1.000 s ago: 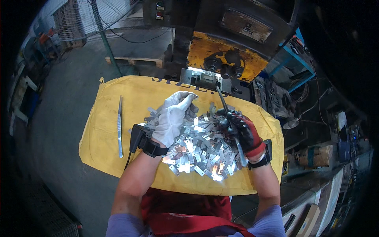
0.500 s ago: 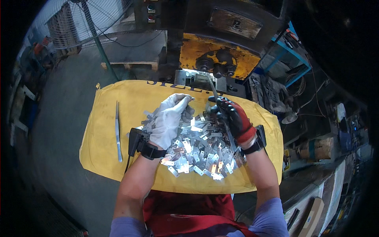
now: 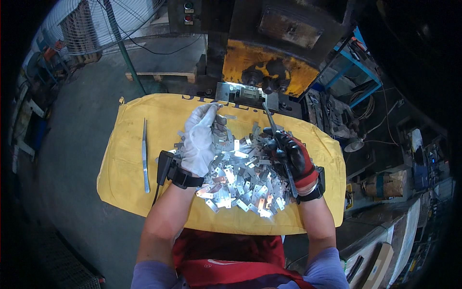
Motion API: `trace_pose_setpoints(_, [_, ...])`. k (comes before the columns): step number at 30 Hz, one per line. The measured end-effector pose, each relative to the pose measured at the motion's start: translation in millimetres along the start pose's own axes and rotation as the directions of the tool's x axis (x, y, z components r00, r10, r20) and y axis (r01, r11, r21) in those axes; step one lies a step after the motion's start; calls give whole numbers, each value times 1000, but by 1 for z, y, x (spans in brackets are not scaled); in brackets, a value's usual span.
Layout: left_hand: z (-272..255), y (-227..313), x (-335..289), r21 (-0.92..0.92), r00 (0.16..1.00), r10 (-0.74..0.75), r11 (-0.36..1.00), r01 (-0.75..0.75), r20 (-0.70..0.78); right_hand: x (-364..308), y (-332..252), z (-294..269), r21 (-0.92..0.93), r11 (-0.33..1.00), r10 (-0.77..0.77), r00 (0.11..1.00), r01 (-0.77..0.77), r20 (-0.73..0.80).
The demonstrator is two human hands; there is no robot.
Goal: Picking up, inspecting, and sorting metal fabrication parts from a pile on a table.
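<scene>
Workshop floor with a yellow-fronted press beyond a yellow sack cloth. Heap of small shiny metal plates occupies the cloth's centre toward its near edge. Left hand, white-gloved, lies flat on the heap, fingers loosely together. Right hand, red-and-black gloved, grips long tweezers. Spare tweezers lie near the cloth's left edge.

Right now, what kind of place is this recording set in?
Most likely a metal-stamping workshop: a heavy yellow press stands ahead, a pile of small stamped metal pieces lies on a yellow sack, and an industrial fan stands nearby.
</scene>
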State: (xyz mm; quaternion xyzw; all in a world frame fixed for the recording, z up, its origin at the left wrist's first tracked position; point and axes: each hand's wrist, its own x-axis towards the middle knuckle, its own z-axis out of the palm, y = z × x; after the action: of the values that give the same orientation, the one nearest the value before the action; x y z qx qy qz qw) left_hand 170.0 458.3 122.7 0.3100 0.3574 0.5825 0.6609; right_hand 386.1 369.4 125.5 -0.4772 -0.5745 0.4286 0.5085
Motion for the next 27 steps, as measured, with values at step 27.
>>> trace_pose_setpoints(27, [-10, 10, -13, 857, 860, 108, 85, -507, 498, 9, -3, -13, 791, 499, 219, 934, -355, 282])
